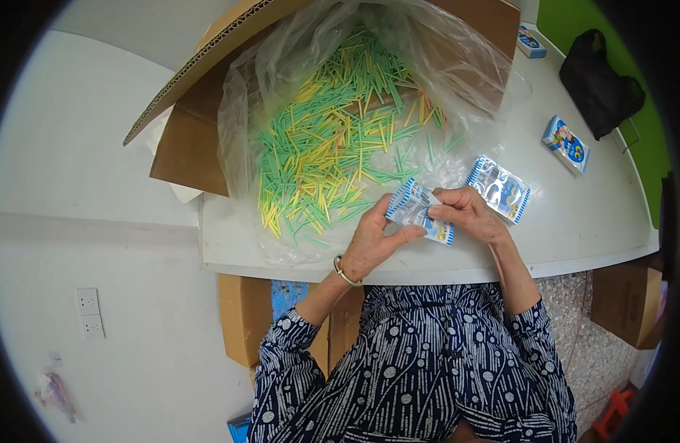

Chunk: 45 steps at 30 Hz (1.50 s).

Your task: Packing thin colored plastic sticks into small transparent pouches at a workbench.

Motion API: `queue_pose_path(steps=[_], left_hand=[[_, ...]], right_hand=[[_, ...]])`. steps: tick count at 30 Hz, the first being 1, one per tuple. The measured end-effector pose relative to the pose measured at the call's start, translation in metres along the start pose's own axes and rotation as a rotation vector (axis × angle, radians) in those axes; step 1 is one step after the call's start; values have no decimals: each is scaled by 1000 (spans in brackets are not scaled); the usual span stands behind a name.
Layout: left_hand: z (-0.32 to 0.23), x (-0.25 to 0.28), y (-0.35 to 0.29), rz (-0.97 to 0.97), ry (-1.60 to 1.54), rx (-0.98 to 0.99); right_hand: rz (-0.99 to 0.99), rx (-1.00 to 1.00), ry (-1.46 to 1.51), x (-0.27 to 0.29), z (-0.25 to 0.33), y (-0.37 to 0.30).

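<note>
Between my two hands is a small blue-and-white plastic packet [414, 198], held above the table near its front edge. My left hand [373, 240] grips the packet's left side, thumb pointing across its lower part. My right hand [469, 213] pinches the upper right side with thumb and fingers. Just right of that hand lies a stack of similar flat packets [500, 188]. Ahead and to the left, a heap of thin green and yellow sticks [332, 140], with a few orange ones, spills over a clear plastic bag [244, 96].
An open cardboard box [196, 144] on its side holds the bag. Toward the right are a small blue box [567, 145], another small box [530, 43] and a black bag [600, 81]. Cardboard boxes [244, 317] stand under the table [569, 229]. A wall socket [90, 313] is at left.
</note>
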<state>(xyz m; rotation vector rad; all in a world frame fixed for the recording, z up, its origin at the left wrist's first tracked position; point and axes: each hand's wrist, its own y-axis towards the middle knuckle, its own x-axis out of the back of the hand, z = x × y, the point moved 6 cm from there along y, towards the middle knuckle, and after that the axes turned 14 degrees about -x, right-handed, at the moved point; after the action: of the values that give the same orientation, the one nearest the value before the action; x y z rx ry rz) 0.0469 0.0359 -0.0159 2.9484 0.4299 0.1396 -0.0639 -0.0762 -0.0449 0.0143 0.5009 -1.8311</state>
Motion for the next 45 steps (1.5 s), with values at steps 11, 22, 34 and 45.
queue_pose_path(steps=[11, 22, 34, 45], left_hand=[[-28, 16, -7, 55, 299, -167], [-8, 98, 48, 226, 1372, -329], [20, 92, 88, 503, 1599, -286], [28, 108, 75, 411, 1463, -409]], right_hand=[[10, 84, -21, -3, 18, -8], [-101, 200, -24, 18, 11, -10], [-96, 225, 41, 18, 13, -8], [-123, 194, 89, 21, 15, -9]])
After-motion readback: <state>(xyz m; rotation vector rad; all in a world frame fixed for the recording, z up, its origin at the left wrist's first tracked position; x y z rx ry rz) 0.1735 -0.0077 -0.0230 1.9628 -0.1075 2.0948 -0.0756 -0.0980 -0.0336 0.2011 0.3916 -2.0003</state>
